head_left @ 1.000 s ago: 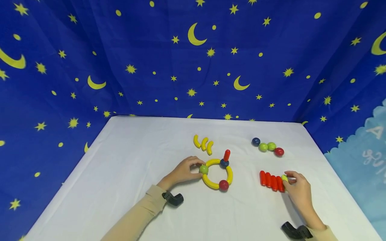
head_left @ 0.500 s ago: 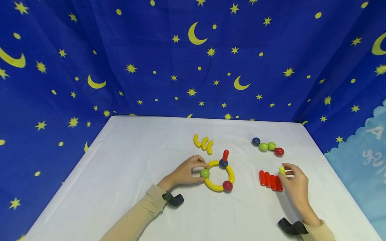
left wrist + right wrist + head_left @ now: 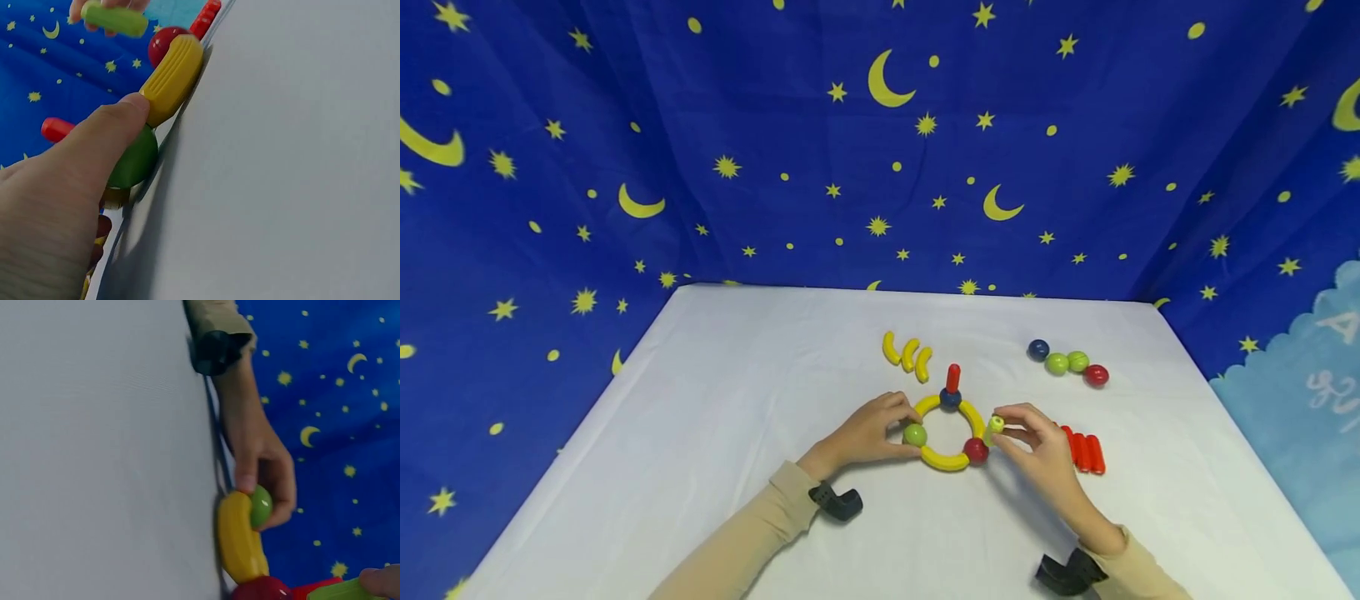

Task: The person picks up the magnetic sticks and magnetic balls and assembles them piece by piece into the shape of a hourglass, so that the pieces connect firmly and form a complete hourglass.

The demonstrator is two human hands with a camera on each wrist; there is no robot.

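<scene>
A ring of curved yellow toy bananas [image 3: 944, 461] joined by balls lies on the table: a green ball [image 3: 915, 435], a dark blue ball [image 3: 951, 397] and a red ball [image 3: 975, 451]. A red rod [image 3: 953, 377] stands up from the blue ball. My left hand [image 3: 868, 429] grips the ring at its left side, fingers and thumb on either side of the green ball; in the left wrist view the thumb presses a banana [image 3: 175, 80]. Between thumb and fingers my right hand [image 3: 1041, 450] pinches a lime-green rod [image 3: 995, 427], held tilted close beside the red ball.
Several red rods [image 3: 1088, 453] lie in a row behind the right hand, partly hidden. Farther back is a cluster of balls: dark blue [image 3: 1038, 350], green [image 3: 1057, 363] and red [image 3: 1097, 376]. Three loose bananas [image 3: 909, 355] lie beyond the ring. A starry blue curtain [image 3: 820, 150] surrounds the table.
My right hand has lifted the lime-green rod from beside the red rods and carried it left to the red ball. The ring has shifted and turned slightly under my left hand.
</scene>
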